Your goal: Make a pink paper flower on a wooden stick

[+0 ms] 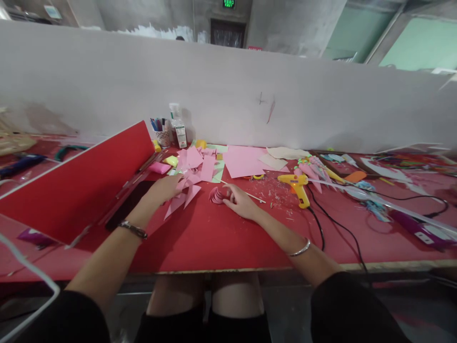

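Observation:
My left hand (167, 188) reaches into a pile of pink paper scraps (193, 158) left of the middle; its fingertips blur into the paper, so their grip cannot be made out. Angular pink cut pieces (183, 200) lie just under and beside it. My right hand (241, 202) rests on the red tabletop with thumb and fingers curled in at the edge of a small pink pleated paper roll (215, 196), closed on its right side. A thin white stick (255, 197) lies behind that hand.
A yellow glue gun (299, 188) with a black cord lies to the right. At the left leans a red board (82, 183) beside a dark flat object (130, 205). Behind are a pen cup (163, 138), a clear bottle (179, 128) and pink sheets (244, 159).

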`<state>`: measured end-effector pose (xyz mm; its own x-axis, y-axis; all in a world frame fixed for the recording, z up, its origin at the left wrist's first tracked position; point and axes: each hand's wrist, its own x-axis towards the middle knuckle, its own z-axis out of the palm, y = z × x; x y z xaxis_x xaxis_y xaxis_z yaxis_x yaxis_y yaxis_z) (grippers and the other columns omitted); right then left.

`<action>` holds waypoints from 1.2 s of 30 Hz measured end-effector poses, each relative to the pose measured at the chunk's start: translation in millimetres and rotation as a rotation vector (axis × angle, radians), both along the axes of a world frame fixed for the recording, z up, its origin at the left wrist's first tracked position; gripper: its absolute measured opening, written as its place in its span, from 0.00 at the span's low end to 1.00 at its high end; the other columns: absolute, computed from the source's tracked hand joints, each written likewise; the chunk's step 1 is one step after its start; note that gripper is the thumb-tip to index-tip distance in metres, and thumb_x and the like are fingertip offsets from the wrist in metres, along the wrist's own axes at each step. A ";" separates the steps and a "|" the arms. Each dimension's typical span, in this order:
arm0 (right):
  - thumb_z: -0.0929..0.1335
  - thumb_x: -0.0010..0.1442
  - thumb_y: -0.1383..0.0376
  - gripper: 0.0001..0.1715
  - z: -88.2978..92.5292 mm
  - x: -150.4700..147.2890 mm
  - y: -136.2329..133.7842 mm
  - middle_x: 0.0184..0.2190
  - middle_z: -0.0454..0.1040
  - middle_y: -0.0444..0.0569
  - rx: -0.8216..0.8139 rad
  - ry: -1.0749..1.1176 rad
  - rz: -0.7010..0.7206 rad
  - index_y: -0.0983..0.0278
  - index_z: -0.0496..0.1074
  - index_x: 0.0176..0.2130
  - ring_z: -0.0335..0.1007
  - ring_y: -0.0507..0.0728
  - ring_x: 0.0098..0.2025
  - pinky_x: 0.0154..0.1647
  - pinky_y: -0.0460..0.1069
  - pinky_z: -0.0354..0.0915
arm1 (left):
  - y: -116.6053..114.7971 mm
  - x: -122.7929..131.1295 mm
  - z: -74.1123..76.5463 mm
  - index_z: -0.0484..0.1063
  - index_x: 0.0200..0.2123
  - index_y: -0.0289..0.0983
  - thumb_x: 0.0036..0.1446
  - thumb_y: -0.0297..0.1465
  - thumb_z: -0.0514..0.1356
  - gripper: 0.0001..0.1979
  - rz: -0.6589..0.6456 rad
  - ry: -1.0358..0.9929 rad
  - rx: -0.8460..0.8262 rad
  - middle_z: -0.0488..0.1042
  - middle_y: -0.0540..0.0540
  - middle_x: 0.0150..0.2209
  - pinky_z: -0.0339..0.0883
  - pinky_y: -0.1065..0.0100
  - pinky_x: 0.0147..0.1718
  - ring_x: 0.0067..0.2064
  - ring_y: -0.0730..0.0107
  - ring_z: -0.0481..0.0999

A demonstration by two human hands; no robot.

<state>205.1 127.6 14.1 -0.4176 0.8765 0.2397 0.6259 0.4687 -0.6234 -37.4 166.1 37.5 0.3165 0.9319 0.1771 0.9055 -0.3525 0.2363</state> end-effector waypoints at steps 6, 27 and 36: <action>0.61 0.53 0.70 0.22 10.1 -2.0 -0.9 0.37 0.64 0.53 0.130 -0.030 -0.048 0.69 0.55 0.48 0.63 0.52 0.32 0.36 0.51 0.63 | -10.1 0.3 11.6 0.66 0.40 0.36 0.50 0.29 0.50 0.13 -0.051 -0.040 0.081 0.73 0.42 0.35 0.60 0.72 0.25 0.32 0.66 0.72; 0.63 0.53 0.70 0.10 29.2 -19.8 -33.4 0.33 0.72 0.54 0.062 -0.167 -0.066 0.69 0.65 0.38 0.68 0.56 0.34 0.34 0.49 0.61 | -61.7 68.8 32.1 0.56 0.49 0.34 0.49 0.30 0.53 0.22 -0.354 -0.450 -0.077 0.69 0.47 0.34 0.64 0.70 0.32 0.31 0.73 0.69; 0.61 0.55 0.63 0.11 33.7 -7.3 -37.8 0.16 0.68 0.44 -0.087 -0.045 0.124 0.67 0.66 0.27 0.66 0.51 0.21 0.25 0.44 0.59 | -55.5 74.4 13.0 0.65 0.35 0.34 0.45 0.33 0.57 0.13 -0.537 -0.651 -0.204 0.69 0.45 0.36 0.63 0.66 0.37 0.37 0.68 0.68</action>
